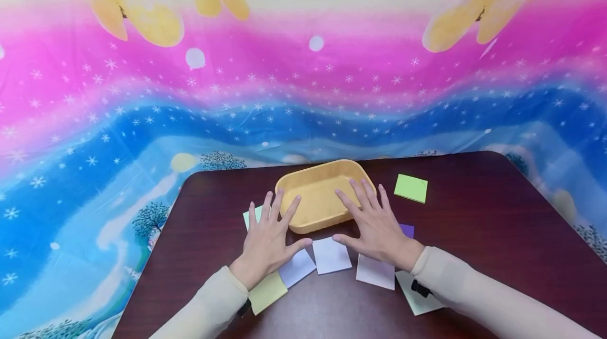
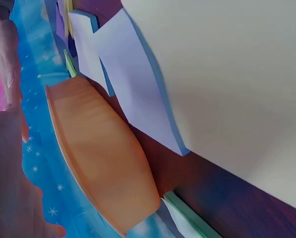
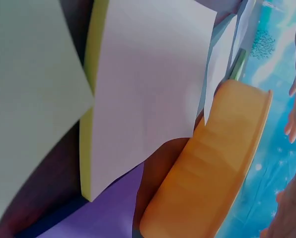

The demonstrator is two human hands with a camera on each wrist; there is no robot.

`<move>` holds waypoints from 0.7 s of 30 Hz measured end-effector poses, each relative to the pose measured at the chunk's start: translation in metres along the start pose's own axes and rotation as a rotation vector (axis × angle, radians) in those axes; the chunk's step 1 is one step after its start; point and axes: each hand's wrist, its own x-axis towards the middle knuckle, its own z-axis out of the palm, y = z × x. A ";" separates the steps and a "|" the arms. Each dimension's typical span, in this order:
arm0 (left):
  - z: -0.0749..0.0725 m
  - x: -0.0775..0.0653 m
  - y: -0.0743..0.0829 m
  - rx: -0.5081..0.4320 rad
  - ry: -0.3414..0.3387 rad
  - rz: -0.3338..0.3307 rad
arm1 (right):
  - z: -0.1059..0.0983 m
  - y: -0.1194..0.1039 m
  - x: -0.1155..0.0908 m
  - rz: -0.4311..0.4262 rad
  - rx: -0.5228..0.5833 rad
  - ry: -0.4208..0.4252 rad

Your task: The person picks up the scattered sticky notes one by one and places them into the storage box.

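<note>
A yellow, rounded-rectangle plastic tray (image 1: 319, 199) sits on the table with bare insides. My left hand (image 1: 264, 241) is spread out, palm down, its fingertips overlapping the tray's left end in the head view. Over the right end, my right hand (image 1: 381, 228) is spread in the same way. Neither holds anything. Between the thumbs lies a white sticky-note pad (image 1: 332, 255). A lavender pad (image 1: 299, 266) and a pale yellow pad (image 1: 267, 291) lie by my left hand; a pinkish pad (image 1: 375, 271) and a partly hidden purple pad (image 1: 407, 230) lie by my right.
A bright green pad (image 1: 410, 188) lies right of the tray. A mint pad (image 1: 256, 213) shows behind my left fingers, and a pale green pad (image 1: 417, 296) partly under my right sleeve. Behind the dark wooden table (image 1: 502, 223) hangs a printed cloth (image 1: 303, 75).
</note>
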 end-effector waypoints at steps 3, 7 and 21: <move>0.000 0.002 -0.001 -0.018 -0.007 -0.014 | 0.000 0.003 0.001 0.011 0.008 -0.017; 0.000 0.005 -0.002 -0.041 -0.013 -0.021 | -0.002 0.006 0.003 0.028 0.017 -0.023; 0.001 0.014 -0.007 0.012 0.056 0.003 | -0.002 0.019 0.011 0.048 0.051 0.017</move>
